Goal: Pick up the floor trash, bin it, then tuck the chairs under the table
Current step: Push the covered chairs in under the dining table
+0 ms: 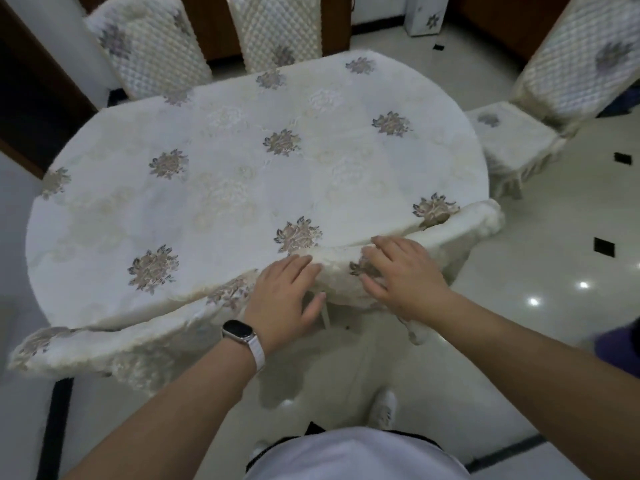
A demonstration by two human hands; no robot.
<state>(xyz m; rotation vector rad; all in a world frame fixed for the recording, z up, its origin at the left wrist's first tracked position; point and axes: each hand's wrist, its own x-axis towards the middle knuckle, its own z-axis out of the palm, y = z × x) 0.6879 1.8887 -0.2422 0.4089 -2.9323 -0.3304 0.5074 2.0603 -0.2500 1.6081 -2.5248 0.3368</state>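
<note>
An oval table (pixel 242 174) under a white cloth with grey flower motifs fills the middle. A chair's cloth-covered backrest (pixel 460 230) stands against the table's near edge, right in front of me. My left hand (pixel 284 299), with a watch on the wrist, rests on the top of this backrest, fingers fairly straight. My right hand (pixel 401 275) lies spread on the same backrest, just to the right. A second backrest (pixel 69 348) sits against the table at lower left. I see no trash on the floor.
Two quilted chairs (pixel 152 53) (pixel 277 29) stand close at the table's far side. Another chair (pixel 516 143) at the right stands apart from the table, seat exposed. Glossy tiled floor (pixel 554 244) has small black insets. My shoe (pixel 382 410) is below; something purple (pixel 620 344) shows at the right edge.
</note>
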